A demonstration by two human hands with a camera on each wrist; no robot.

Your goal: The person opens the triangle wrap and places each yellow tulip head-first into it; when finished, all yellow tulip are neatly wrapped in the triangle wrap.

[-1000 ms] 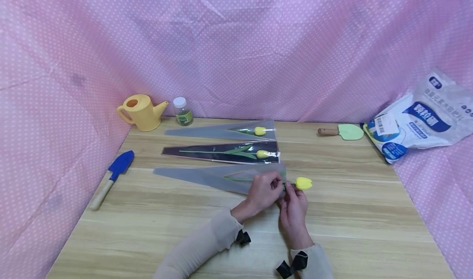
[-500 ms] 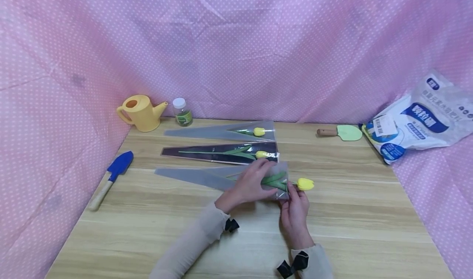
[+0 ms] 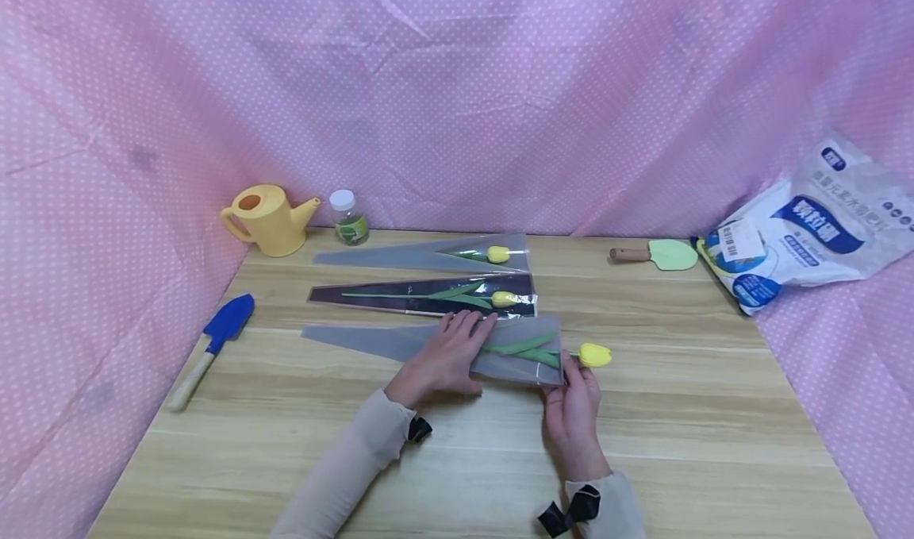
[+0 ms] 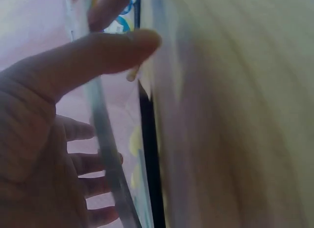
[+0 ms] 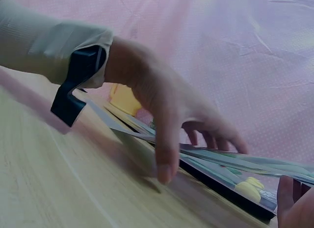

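A grey-backed clear flower sleeve point(image 3: 367, 338) lies crosswise in front in the head view, its wide mouth to the right. Inside it show the green leaves point(image 3: 531, 348) of a yellow tulip point(image 3: 595, 355), whose bloom sticks out past the mouth. My right hand point(image 3: 577, 416) pinches the sleeve's mouth at the near corner, just below the bloom. Across the sleeve's middle spreads my left hand point(image 3: 446, 356), fingers at the far edge and thumb point(image 5: 168, 159) at the near edge. In the left wrist view the sleeve's edge point(image 4: 109, 139) runs between thumb and fingers.
Behind lie a dark sleeve point(image 3: 385, 294) and another grey sleeve point(image 3: 378, 257), each holding a yellow tulip. A watering can point(image 3: 274, 221) and a lidded jar point(image 3: 350, 220) stand back left; a blue trowel point(image 3: 227, 321) lies left. Back right are a green trowel point(image 3: 671, 255) and a white bag point(image 3: 807, 229).
My left hand has moved left along the sleeve from its mouth, its fingers spreading and uncovering the tulip's leaves. My right hand keeps its pinch; sleeve and bloom have shifted slightly right.
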